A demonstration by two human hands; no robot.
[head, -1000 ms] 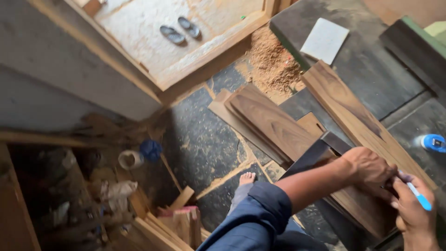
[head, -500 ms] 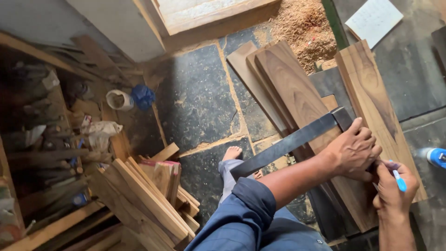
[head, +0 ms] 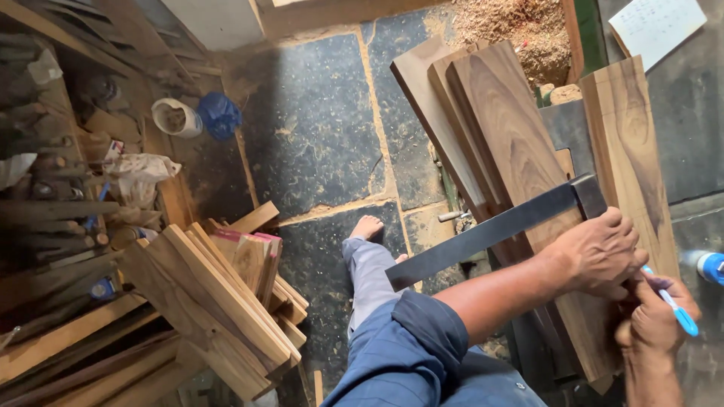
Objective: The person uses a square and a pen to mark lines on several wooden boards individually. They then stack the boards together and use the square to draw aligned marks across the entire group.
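The right hand (head: 654, 320) is closed around a blue and white pen (head: 673, 307), its tip hidden behind the left hand. Touching it on its left, the left hand (head: 599, 255) lies palm down with fingers spread and curled, pressing a dark metal square (head: 494, 230) flat onto a brown wooden plank (head: 630, 151). That plank lies under both hands on the dark counter (head: 690, 120) and runs away from them toward the far edge. The square's long blade stretches out to the left of the left hand, past the plank's edge and over the person's blue-clad knee (head: 422, 354). Just beyond the left hand, more dark planks (head: 483, 113) lean together. A bare foot (head: 366, 226) stands on the stone floor (head: 317, 128), left of the hands. Further left, a stack of pale wood offcuts (head: 219, 294) lies heaped. Right of the right hand sits a blue-capped bottle (head: 709, 265). Far beyond the hands lie sawdust (head: 513, 22) and a white sheet of paper (head: 664, 26).
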